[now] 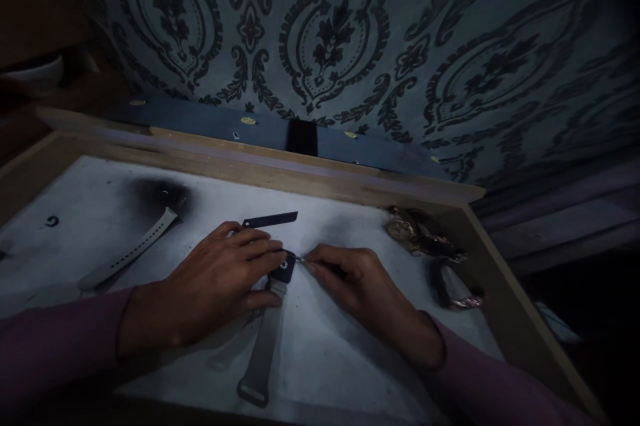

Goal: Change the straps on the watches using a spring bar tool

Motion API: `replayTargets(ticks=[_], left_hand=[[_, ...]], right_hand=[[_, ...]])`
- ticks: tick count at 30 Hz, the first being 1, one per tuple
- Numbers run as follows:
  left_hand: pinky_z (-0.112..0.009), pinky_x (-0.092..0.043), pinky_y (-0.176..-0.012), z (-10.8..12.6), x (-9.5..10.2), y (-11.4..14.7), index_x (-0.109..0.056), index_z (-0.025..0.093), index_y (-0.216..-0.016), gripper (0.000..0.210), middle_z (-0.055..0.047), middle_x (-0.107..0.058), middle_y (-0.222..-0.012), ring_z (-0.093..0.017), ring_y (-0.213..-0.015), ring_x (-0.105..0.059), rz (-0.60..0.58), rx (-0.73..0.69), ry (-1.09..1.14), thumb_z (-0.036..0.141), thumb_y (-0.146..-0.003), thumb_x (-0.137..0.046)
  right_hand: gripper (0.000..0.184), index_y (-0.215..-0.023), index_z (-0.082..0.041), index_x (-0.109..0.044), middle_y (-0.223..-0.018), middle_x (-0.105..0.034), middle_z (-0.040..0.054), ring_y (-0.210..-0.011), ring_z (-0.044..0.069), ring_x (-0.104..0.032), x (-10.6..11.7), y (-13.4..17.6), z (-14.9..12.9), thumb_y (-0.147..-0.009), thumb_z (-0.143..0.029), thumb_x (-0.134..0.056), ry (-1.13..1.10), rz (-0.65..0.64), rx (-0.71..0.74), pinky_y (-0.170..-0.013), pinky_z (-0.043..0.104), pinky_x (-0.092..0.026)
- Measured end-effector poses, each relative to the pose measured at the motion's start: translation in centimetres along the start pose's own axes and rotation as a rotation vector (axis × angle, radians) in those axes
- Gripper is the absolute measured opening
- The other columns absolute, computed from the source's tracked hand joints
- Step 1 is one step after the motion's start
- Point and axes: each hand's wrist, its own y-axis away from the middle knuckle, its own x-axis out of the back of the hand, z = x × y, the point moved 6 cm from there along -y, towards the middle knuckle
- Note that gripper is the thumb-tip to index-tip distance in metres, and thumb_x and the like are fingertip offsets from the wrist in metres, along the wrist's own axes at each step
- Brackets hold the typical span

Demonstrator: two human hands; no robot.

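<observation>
My left hand (225, 273) rests over a small dark watch case (285, 267) with a light mark on its face. Its fingers press the case from the left and above. A grey watch strap (261, 353) runs from the case toward me, ending in an open loop. My right hand (357, 283) pinches a thin pointed tool (301, 260), its tip against the right side of the case; the exact kind of tool cannot be made out. Just beyond the left fingers lies a dark flat strip (271, 219), blade-shaped, with a hole at one end.
A pale strap with holes (133, 249) lies on the left of the white board (350, 373). Several wristwatches (403, 229) are heaped at the right, beside a dark banded one (453, 289). A raised wooden rim (320, 176) borders the board. Patterned fabric (335, 33) stands behind.
</observation>
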Motion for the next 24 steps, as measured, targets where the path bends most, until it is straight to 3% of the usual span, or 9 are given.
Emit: replayTargets(ticks=[10,16,24], left_hand=[[-0.047,-0.041,-0.096,-0.07,0.06,0.01,-0.059,0.022,-0.122,0.043,-0.006,-0.063,-0.13,-0.029,-0.12,-0.056,-0.011,-0.002,-0.021,0.045,-0.087,-0.065],[-0.047,-0.042,-0.096,0.0,0.22,-0.03,-0.059,0.022,-0.122,0.041,-0.007,-0.063,-0.128,-0.029,-0.121,-0.056,-0.007,-0.005,-0.016,0.045,-0.089,-0.062],[-0.045,-0.04,-0.097,-0.05,0.06,0.05,-0.06,0.023,-0.121,0.04,-0.007,-0.063,-0.129,-0.028,-0.119,-0.056,0.006,-0.003,-0.021,0.044,-0.088,-0.064]], right_hand=[[0.025,-0.078,-0.017,-0.066,-0.068,-0.067,0.0019,-0.061,0.013,-0.062,0.51,-0.39,-0.59,-0.095,-0.021,-0.048,0.121,-0.022,0.106,-0.058,0.023,-0.041],[0.036,-0.07,-0.017,-0.06,-0.062,-0.059,0.0027,-0.057,0.013,-0.055,0.37,-0.28,-0.69,-0.099,-0.02,-0.038,0.323,-0.037,0.212,-0.055,0.024,-0.037],[0.034,-0.076,-0.016,-0.06,-0.067,-0.062,0.0037,-0.061,0.014,-0.058,-0.07,-0.33,-0.51,-0.1,-0.019,-0.036,0.322,-0.06,0.203,-0.058,0.023,-0.039]])
